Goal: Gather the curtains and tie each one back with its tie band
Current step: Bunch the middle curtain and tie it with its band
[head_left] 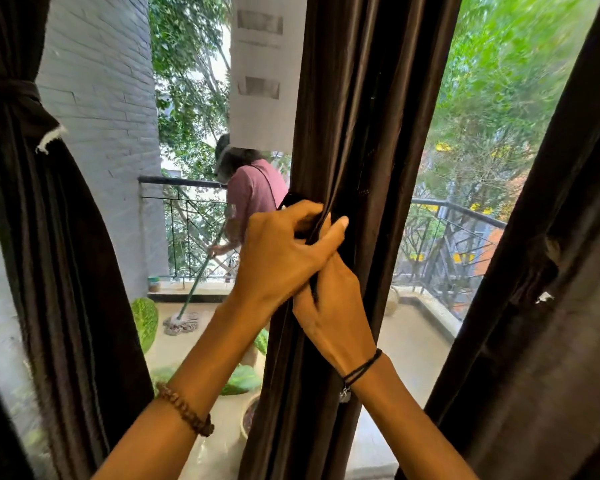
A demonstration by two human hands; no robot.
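Three dark curtains hang at the window; the middle curtain is bunched into a column between both hands. Its tie band, thin and dark, is pinched with a fold of cloth by the left hand, whose fingers are curled. The right hand is pressed to the cloth just below, its fingers hidden, so its grip cannot be told. The fabric is judged soft and slippery; it is best clasped around the whole bundle. The left curtain is already tied; the right curtain is loose.
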